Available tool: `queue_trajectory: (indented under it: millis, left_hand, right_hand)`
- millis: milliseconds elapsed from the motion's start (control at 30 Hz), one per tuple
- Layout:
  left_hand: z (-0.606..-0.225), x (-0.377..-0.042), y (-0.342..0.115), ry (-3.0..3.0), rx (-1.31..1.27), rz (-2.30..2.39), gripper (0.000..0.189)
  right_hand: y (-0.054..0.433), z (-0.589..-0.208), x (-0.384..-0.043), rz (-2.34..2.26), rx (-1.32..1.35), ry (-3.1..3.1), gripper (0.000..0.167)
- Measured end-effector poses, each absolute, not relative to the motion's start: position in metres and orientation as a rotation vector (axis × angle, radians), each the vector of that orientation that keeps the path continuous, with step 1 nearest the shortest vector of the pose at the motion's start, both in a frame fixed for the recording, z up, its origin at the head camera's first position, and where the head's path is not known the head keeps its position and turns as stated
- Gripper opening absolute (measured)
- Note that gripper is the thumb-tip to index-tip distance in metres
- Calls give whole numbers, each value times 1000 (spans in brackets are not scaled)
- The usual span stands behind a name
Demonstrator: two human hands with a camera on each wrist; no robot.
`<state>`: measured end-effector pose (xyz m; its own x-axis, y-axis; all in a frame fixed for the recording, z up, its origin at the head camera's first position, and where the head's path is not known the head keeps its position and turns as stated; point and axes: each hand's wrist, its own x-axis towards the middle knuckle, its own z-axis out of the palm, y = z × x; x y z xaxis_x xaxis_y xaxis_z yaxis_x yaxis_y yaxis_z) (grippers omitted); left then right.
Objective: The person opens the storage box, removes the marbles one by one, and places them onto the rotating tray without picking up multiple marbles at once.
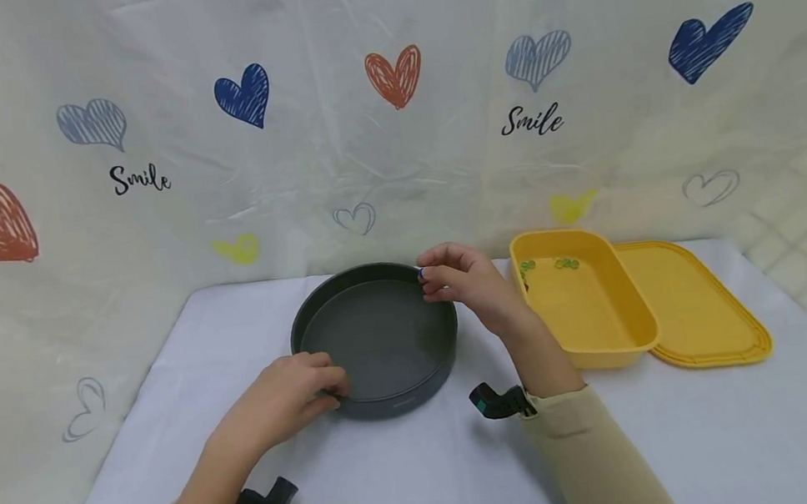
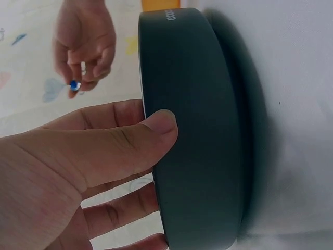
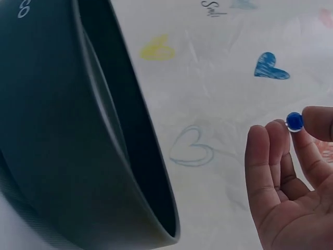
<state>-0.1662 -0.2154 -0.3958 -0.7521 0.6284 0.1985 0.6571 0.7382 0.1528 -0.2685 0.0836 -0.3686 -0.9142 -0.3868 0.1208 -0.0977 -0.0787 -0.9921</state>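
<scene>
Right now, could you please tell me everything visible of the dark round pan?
Dark grey and possibly coated metal, the pan is round and shallow, with a flat floor and pale outer lettering. It sits open side up on the white-covered table, its near-left edge held by the left hand.

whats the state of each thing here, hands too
Left hand: gripping the dark pan
Right hand: pinching the blue piece
Blue piece: held, not set down
Dark pan: upright, no contents visible
Yellow container: open, small green pieces inside
Yellow lid: off, lying flat
</scene>
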Motion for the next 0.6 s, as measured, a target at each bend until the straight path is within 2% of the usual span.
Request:
queue_trajectory:
  millis: [333,600]
  left_hand:
    - [-396,-166,-217,-2812,-1034,-317,24]
    - [-396,-168,-216,-2814,-1039,-312,24]
  right_hand:
    - [71,-379,-269,-1935,-486,2101,20]
    - [63,-394,-271,-1827,-582,2188,18]
